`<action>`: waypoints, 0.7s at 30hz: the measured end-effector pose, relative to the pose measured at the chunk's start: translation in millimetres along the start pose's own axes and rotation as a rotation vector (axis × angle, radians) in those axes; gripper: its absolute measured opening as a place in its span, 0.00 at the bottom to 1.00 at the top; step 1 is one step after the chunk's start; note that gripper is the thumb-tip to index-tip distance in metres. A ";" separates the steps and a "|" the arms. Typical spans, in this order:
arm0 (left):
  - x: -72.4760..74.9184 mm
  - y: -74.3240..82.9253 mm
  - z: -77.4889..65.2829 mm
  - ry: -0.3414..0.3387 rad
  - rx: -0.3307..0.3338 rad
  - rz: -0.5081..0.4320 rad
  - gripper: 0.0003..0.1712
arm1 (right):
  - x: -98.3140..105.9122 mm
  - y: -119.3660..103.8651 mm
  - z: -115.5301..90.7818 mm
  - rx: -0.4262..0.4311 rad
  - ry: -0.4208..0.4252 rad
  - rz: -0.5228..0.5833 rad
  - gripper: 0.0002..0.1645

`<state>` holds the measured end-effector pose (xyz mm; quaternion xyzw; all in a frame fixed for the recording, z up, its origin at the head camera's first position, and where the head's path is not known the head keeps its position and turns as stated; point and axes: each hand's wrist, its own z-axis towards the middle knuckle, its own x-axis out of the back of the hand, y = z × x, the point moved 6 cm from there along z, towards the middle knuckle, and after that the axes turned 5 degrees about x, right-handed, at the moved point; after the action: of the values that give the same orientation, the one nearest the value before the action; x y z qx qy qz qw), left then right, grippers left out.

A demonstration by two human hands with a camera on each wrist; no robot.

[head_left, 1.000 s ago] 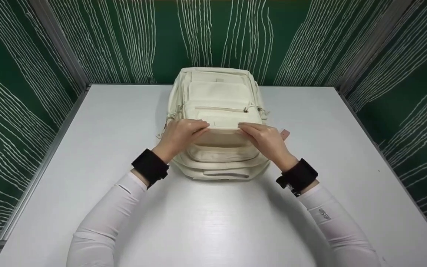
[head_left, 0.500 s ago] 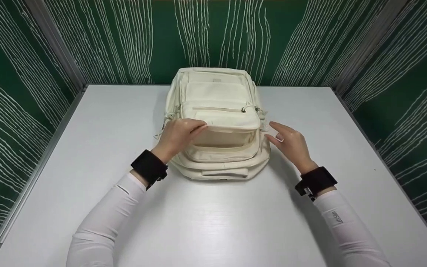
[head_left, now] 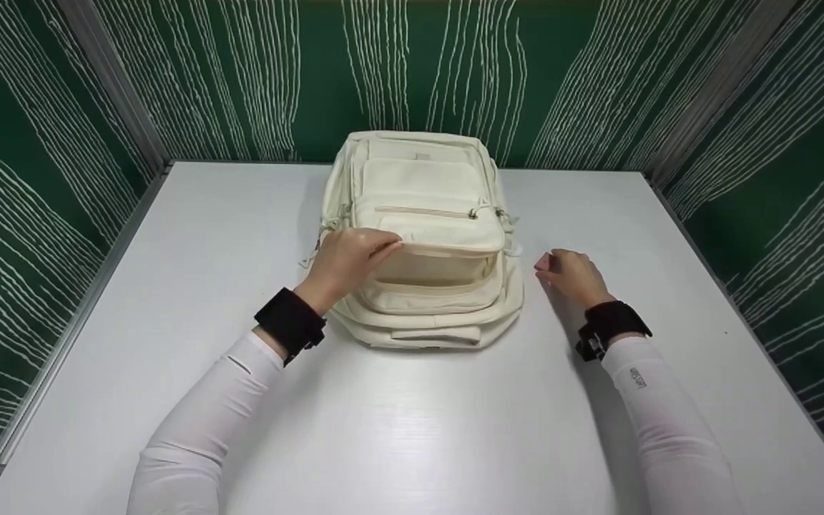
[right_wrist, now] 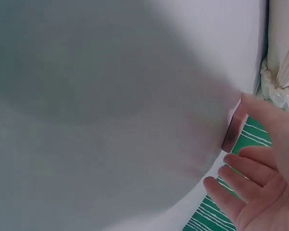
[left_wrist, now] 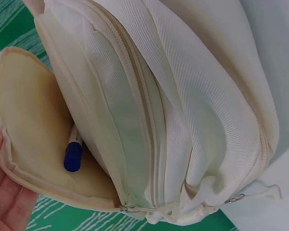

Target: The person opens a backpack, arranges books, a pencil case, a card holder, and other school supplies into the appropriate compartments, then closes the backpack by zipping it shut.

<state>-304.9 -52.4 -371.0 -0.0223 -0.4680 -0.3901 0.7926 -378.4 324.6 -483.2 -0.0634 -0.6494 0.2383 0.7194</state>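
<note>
A cream backpack (head_left: 419, 172) lies on the white table with its front pocket unzipped. My left hand (head_left: 351, 257) pinches the upper edge of the pocket's mouth, holding it raised. Inside the pocket (left_wrist: 31, 106), a pen or marker with a blue cap (left_wrist: 73, 158) shows in the left wrist view. To the right of the bag my right hand (head_left: 578, 277) is at a small flat pink block (head_left: 543, 262). In the right wrist view the thumb is right at one end of the block (right_wrist: 235, 126), while the other fingers are spread and apart from it.
The white table (head_left: 412, 422) reaches forward to a green wall with white wavy lines (head_left: 448, 64). Similar panels stand at both sides, joined by grey metal posts (head_left: 115, 79). Zip pulls and straps stick out along the backpack's sides.
My right hand has let go of the pocket's edge and moved right and down to the pink block. The left hand keeps its hold on the pocket edge.
</note>
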 end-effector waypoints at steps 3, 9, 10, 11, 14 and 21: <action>1.1 0.4 0.5 0.000 0.002 -0.005 0.12 | 0.9 -1.6 2.1 -0.002 -0.009 0.010 0.10; 2.1 1.3 2.3 -0.004 0.013 -0.012 0.12 | 5.0 -2.7 2.2 -0.001 -0.009 -0.009 0.10; 2.0 1.4 2.6 -0.004 0.013 -0.009 0.12 | 5.9 -2.9 1.6 0.003 -0.012 -0.018 0.10; 1.8 1.4 2.9 -0.004 0.014 -0.008 0.12 | 7.1 -3.5 0.7 0.004 -0.015 -0.022 0.10; 1.4 0.8 3.3 -0.004 0.016 -0.007 0.12 | 11.4 -7.0 -2.8 0.003 -0.020 -0.027 0.10; 2.9 0.5 1.4 0.001 0.013 -0.013 0.12 | 23.4 -38.1 -19.3 0.092 0.062 0.014 0.06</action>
<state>-304.8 -53.3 -367.8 -0.0140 -0.4702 -0.3924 0.7904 -348.9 305.3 -449.6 -0.0420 -0.6146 0.2710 0.7396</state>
